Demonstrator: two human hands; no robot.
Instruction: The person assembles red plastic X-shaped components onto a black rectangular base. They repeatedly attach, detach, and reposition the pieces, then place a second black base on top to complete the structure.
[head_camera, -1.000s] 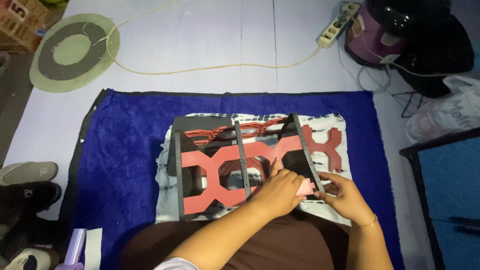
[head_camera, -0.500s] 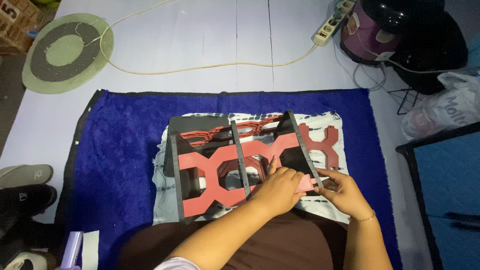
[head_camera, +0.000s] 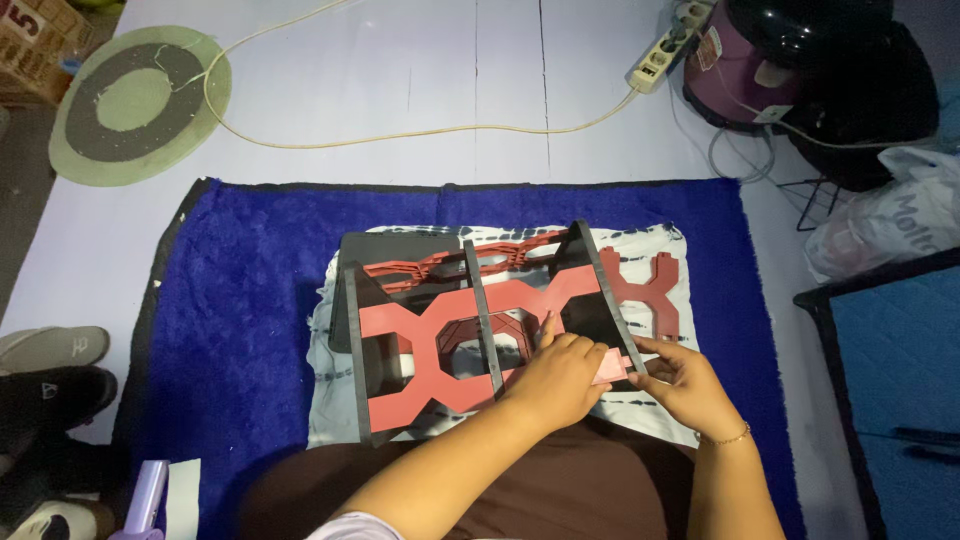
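At the right black upright (head_camera: 607, 300), keep both hands (head_camera: 560, 375) (head_camera: 685, 385) pinching the red lattice panel (head_camera: 450, 345) end, pressing it squarely.

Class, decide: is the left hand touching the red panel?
Touching. The head view shows the left hand lying flat on the red panel, fingers pressed against its surface.

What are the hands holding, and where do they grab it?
Both hands hold the red panel of the black-and-red rack at its lower right end: left hand presses on top, right hand pinches the tip.
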